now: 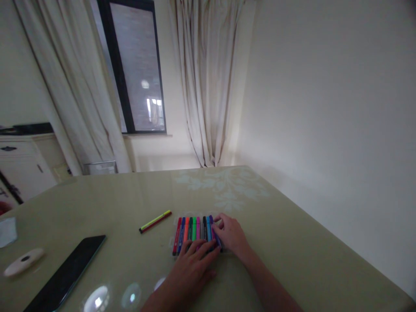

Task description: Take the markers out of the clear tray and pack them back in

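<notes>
A row of coloured felt-tip markers (194, 229) lies side by side in a clear plastic case (170, 245) on the table. A gap shows in the row between the pink marker (198, 227) and a black marker (204, 225). My left hand (195, 264) rests palm down across the lower ends of the markers, fingers spread. At the row's right end, my right hand (230, 234) has its thumb and forefinger curled at a purple marker (212, 221). The right hand's other fingers are partly hidden. Left of the case, a yellow marker (159, 217) and a dark red marker (157, 222) lie together.
A black phone (66, 273) lies at the table's left front, beside a white oval object (24, 261) and a pale sheet (8, 232). The glossy table (123, 195) meets a wall on the right. Behind it are curtains (208, 86) and a window (138, 65).
</notes>
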The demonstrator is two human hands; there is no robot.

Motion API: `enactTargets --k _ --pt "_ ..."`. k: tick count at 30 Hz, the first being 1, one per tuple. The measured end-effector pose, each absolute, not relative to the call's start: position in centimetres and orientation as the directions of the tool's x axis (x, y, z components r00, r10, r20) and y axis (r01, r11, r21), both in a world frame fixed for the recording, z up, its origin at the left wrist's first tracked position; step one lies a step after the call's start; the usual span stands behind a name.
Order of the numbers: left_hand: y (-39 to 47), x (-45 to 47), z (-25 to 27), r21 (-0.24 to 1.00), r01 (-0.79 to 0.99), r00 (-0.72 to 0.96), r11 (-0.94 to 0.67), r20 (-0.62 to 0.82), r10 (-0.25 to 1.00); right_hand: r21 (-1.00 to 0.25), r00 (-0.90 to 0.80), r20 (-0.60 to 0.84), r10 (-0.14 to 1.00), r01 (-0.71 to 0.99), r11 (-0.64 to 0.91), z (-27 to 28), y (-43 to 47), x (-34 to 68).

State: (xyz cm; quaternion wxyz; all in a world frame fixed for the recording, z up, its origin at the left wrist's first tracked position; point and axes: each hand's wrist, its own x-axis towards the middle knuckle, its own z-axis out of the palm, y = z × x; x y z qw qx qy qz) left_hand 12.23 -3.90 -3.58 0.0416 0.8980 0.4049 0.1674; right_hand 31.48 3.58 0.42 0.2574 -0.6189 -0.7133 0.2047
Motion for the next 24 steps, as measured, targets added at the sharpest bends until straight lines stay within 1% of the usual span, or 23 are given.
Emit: enactTargets --k 3,6,12,17,24 --pt "-3.97 12.3 -3.41 0.218 0.718 0.613 -0.661 0.251 0.749 -0.613 -0.067 0.122 0.99 0.779 0.128 0.52 3.52 31.56" --pt "-3.96 12.41 -3.45 0.216 0.724 0.607 -0.655 0.252 0.754 -0.572 -0.035 0.137 0.99 0.813 0.108 0.45 3.43 31.58" --pt "-3.98 12.48 -3.57 0.208 0.722 0.617 -0.66 0.238 0.75 -0.463 -0.062 0.175 0.983 0.876 0.137 -0.18 3.42 31.24" --pt "-3.89 12.47 -3.6 0.205 0.735 0.61 -0.646 0.214 0.763 -0.459 -0.057 0.2 0.978 0.877 0.144 -0.37 3.42 31.05" --pt "-3.97 12.42 -3.66 0.179 0.725 0.62 -0.666 0.253 0.743 -0.397 -0.098 0.203 0.974 0.901 0.174 0.26 3.09 31.06"
